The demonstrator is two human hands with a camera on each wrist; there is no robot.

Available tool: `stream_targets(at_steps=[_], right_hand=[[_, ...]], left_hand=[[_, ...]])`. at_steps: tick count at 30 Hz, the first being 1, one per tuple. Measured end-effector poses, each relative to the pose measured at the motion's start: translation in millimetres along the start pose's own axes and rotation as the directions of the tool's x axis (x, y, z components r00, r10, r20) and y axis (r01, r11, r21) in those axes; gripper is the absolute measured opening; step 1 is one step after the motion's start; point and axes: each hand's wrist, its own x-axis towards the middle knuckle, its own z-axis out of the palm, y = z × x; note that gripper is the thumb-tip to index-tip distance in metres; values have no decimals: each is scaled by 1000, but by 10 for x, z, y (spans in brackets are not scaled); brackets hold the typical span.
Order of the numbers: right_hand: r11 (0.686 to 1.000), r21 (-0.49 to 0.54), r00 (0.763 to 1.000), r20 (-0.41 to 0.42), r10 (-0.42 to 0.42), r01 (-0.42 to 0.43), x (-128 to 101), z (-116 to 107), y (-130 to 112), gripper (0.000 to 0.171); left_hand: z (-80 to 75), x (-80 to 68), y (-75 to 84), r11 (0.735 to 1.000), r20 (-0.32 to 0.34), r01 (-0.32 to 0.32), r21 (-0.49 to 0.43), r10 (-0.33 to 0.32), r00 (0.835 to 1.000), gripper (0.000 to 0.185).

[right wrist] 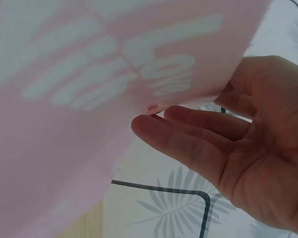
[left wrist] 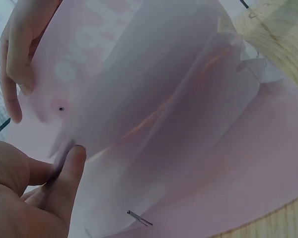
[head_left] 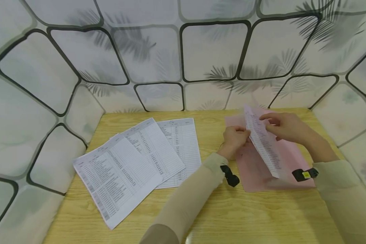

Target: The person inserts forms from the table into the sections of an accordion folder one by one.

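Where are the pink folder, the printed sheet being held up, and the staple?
pink folder (head_left: 262,179), head view, bare lower cover.
printed sheet (head_left: 263,144), head view, middle of the page.
staple (left wrist: 139,217), left wrist view, its wire.

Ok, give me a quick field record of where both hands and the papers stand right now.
left hand: pinches the lower edge of the raised white printed sheet
right hand: holds the sheet's upper part
under the sheet: translucent pink plastic folder, lying on the table
loose papers: three white printed sheets, fanned and overlapping, to the left
surface: light wooden table
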Motion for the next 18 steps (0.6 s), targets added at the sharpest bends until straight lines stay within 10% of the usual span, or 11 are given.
stream_targets(at_steps=[18], right_hand=[[1000,2,997,-72,-14,14,8,38,5,41]], left_hand=[[-214,31,-42,977,235,93,-191,-47,971,29]])
